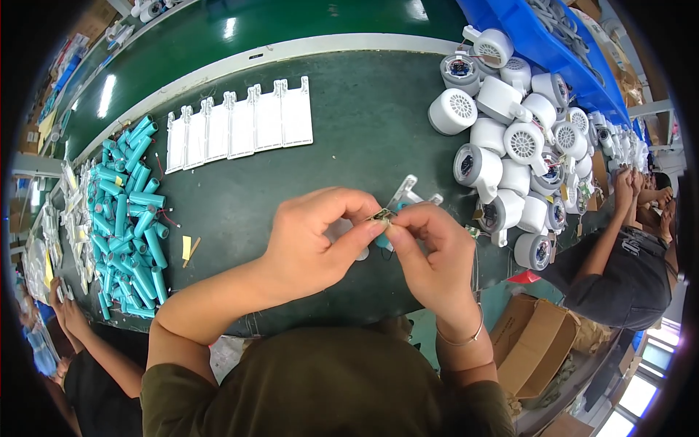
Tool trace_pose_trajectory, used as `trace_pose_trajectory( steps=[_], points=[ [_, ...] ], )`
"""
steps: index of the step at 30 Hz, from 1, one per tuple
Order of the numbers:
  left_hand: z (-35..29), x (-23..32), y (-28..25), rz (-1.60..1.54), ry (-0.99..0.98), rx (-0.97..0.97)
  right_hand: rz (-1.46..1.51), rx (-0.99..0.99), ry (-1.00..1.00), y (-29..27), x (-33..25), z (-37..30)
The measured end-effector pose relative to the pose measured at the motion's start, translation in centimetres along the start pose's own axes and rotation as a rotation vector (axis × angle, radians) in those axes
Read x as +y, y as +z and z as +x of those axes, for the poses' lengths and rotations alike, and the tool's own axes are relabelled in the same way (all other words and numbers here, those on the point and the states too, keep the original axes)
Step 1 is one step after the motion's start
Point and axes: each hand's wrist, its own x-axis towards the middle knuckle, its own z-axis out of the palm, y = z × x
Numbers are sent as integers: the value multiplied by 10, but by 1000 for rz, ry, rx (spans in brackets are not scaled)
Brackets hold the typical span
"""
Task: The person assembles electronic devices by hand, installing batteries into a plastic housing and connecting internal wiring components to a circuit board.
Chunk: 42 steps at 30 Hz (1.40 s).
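Both my hands meet over the near middle of the dark green table. My left hand is closed, thumb and fingers pinching a small circuit board. From the other side my right hand pinches at the same board, thumb against fingertips. Just beyond and beneath the fingers sits a white plastic part with a teal battery cell near it, both partly hidden by my hands. Fine wires seem to be at the board, too small to make out.
A heap of teal battery cells lies at left. White plastic panels stand in a row at the back. White fan-like housings are piled at right, below a blue bin. Co-workers sit on both sides; a cardboard box is at lower right.
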Motion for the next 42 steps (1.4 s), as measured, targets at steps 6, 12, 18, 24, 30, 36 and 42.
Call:
trace_pose_trajectory(
  steps=[6, 12, 18, 24, 30, 36, 42],
  points=[
    [4, -5, -1, 204, 164, 84, 353, -38, 250, 2, -3, 5],
    [4, -7, -2, 203, 178, 74, 394, 30, 248, 11, -2, -3],
    [2, -6, 0, 129, 18, 105, 338, 23, 233, 14, 0, -3],
    [4, -17, 1, 453, 438, 135, 409, 121, 223, 24, -4, -11],
    [4, -16, 4, 498, 470, 126, 380, 252, 199, 33, -10, -21],
    [2, -9, 1, 571, 514, 44, 348, 261, 198, 31, -13, -23],
    [7, -8, -6, 605, 470, -14, 271, 218, 217, 25, -16, -12]
  ],
)
